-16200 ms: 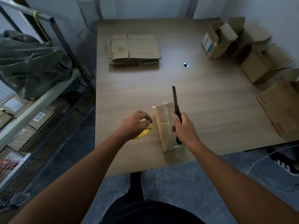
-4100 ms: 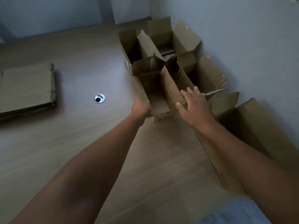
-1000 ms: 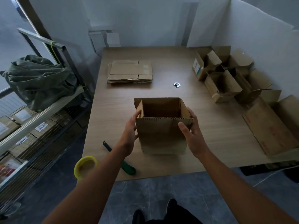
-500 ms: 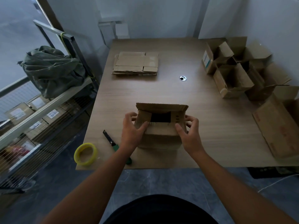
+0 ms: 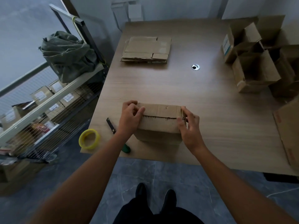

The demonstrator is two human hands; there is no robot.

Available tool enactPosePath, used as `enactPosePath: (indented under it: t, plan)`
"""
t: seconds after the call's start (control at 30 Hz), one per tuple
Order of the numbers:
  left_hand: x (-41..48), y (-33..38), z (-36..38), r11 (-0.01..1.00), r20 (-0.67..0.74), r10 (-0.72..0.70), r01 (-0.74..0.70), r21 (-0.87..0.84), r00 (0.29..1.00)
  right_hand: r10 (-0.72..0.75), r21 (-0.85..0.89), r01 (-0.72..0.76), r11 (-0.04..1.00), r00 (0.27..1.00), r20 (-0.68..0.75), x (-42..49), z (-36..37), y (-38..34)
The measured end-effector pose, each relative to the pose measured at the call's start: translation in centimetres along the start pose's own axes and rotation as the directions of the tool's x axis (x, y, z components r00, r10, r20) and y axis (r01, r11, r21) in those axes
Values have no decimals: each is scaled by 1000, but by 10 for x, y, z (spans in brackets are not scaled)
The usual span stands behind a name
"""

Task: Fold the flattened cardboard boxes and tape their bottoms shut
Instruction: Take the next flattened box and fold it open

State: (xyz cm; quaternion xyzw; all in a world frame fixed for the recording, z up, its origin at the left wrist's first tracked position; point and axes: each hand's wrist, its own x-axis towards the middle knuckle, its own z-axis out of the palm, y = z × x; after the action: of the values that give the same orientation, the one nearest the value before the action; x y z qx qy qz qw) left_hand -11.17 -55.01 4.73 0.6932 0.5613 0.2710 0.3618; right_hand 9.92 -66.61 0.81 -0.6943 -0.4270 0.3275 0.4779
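Head view. The cardboard box [image 5: 159,125] stands on the table [image 5: 161,88] just inside the near edge, left of centre, its flaps folded down so that a seam runs left to right across the top.

Between the box and the stack of flattened boxes [image 5: 146,50] at the far left a broad band of bare table is left open. It reaches rightward past the cable hole [image 5: 195,67] to the folded boxes [image 5: 255,67] crowded along the far right edge. A large box [image 5: 289,130] lies at the near right, overhanging the near edge.

At the near left corner a roll of tape [image 5: 89,139] is set at the table's edge, and a knife [image 5: 111,125] lies between it and the box, partly hidden by the left forearm. A shelf rack [image 5: 48,101] stands close beside the table's left edge.

The left hand [image 5: 129,118] is clamped on the box's left end: its fingers [image 5: 129,105] are curled over the far left corner and the thumb is laid on the top flap. The right hand [image 5: 188,126] grips the right end, its fingers [image 5: 184,110] bent round the edge and the thumb pressed on the near flap.
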Motion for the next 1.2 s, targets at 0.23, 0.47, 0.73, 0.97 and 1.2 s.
enactPosePath:
  t: [0.23, 0.47, 0.73, 0.97, 1.2]
  plan:
    - [-15, -12, 7, 923, 101, -331, 344, -174, 938, 227, 45, -227, 973, 974, 7, 3, -4, 4]
    - [-37, -8, 10, 925, 59, -202, 210, -317, 978, 175, 156, -184, 970, 982, 71, -8, -8, -12]
    - [-63, -34, 29, 882, 166, -172, 227, -414, 971, 142, 119, -168, 979, 969, 202, -18, -16, -1]
    - [-63, -38, 29, 924, 216, -48, 126, -362, 975, 212, 82, -219, 972, 974, 83, -32, -13, 1]
    - [-36, -14, -10, 951, 556, 155, 29, -307, 817, 582, 178, -612, 771, 790, 194, 15, -43, -39]
